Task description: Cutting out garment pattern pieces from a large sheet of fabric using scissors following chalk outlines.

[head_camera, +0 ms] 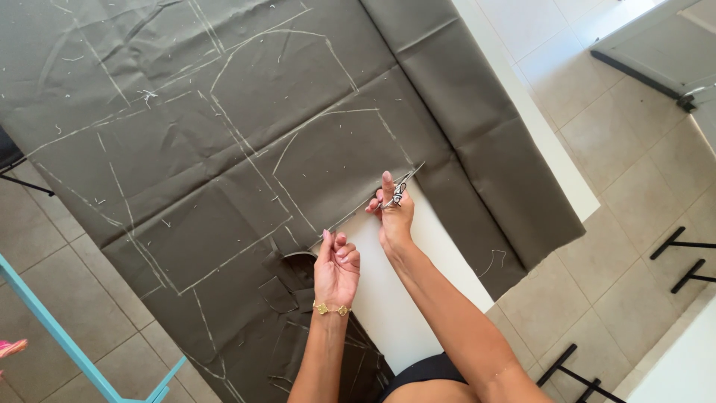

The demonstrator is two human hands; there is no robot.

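Observation:
A large sheet of dark grey-brown fabric (246, 134) marked with white chalk lines lies spread over a white table (388, 298). My right hand (394, 213) grips a pair of metal scissors (401, 186), their blades lying along a cut edge of the fabric. My left hand (335, 269), with a gold bracelet on the wrist, pinches the fabric's cut edge a little nearer to me. A strip of bare white table shows between the two cut parts.
Beige floor tiles (634, 194) surround the table. A light blue bar (67, 336) runs diagonally at the lower left. Black metal legs (686, 257) stand on the floor at right, and a grey-white door or panel (656, 45) shows at top right.

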